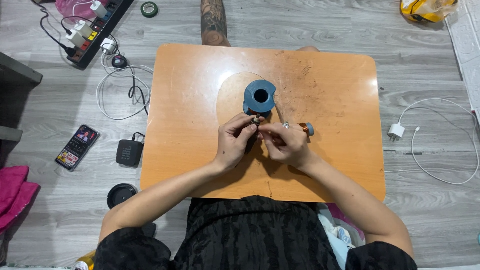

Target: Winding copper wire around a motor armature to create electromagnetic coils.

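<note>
Blue spool [260, 96] (upright) just beyond both hands: left hand [235, 142] and right hand [285, 142] pinch a small metal part [256, 120]

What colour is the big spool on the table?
Blue, seen best in the head view: spool.

I am looking at an orange table [325, 165] sitting on a grey wooden floor [430, 220], and I am placing everything else from it. Left of the table, a phone [77, 147] is lying face up with its screen glowing, and a small black speaker [129, 152] is lying nearer the table's edge. A round black lid [121, 194] is resting by the table's near left corner. Beyond the far left corner, a power strip [97, 30] is holding white plugs, with cables [120, 90] trailing from it and a roll of green tape [148, 8] lying close by. Right of the table, a white charger [396, 131] is lying with its cord looping away. Far left, pink cloth [12, 192] is showing.
</note>
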